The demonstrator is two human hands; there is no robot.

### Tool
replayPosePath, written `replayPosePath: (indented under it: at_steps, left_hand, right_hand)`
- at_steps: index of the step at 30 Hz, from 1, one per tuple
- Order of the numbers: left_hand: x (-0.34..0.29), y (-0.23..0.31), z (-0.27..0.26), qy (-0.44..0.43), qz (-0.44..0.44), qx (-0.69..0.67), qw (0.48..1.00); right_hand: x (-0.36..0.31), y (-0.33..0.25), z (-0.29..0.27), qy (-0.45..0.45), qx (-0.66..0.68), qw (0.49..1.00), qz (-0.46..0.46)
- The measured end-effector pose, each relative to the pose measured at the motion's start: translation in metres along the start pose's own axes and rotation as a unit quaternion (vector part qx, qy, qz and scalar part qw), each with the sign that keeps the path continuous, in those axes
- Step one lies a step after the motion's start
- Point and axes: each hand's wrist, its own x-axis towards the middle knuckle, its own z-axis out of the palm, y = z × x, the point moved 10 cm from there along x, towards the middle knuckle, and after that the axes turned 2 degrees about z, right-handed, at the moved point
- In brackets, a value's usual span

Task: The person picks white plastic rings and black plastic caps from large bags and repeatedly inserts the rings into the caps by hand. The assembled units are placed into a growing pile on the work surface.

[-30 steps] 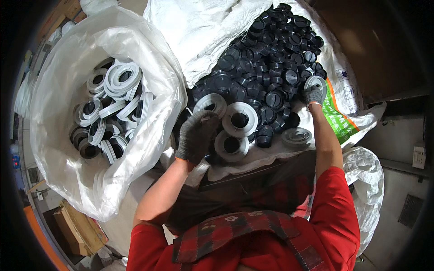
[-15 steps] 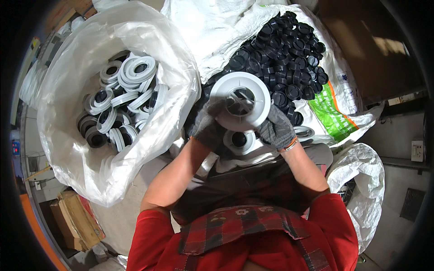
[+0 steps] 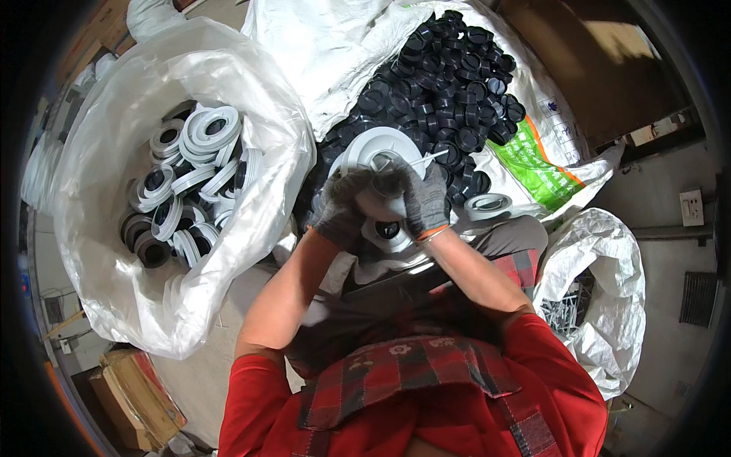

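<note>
My left hand (image 3: 339,206), in a grey knit glove, grips the left side of a light grey flanged plastic ring (image 3: 390,138) in front of me. My gloved right hand (image 3: 425,199) is closed at the ring's middle. A thin pale plastic strip (image 3: 431,158) sticks out past its fingers; whether it is still joined to the ring cannot be told. Both hands partly hide the ring and its centre hole. Below them another grey ring (image 3: 387,236) lies near my lap, and one more grey ring (image 3: 487,206) rests to the right on the sacking.
A large translucent bag (image 3: 99,251) at left holds several grey rings with black inserts (image 3: 213,128). Black round caps (image 3: 457,99) are heaped on a white woven sack (image 3: 304,68) ahead. At right, a smaller white sack (image 3: 609,305) contains thin pale plastic pieces (image 3: 562,312). A cardboard box (image 3: 137,388) stands lower left.
My right hand has moved from the ring's right rim to its centre, where the cross-shaped piece showed. The ring has tilted, and a thin strip now sticks out by my fingers.
</note>
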Motion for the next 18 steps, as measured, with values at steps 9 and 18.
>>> replayPosePath:
  at_steps: [9, 18]
  left_hand:
    - [0.005, 0.013, 0.008, 0.104, -0.046, 0.0, 0.994]
    - [0.003, 0.035, -0.082, 0.295, -0.003, 0.202, 0.934]
  right_hand:
    - [-0.004, -0.04, -0.015, 0.036, 0.055, 0.998, -0.02]
    - [0.077, -0.022, -0.116, 0.039, -0.147, 0.988, 0.031]
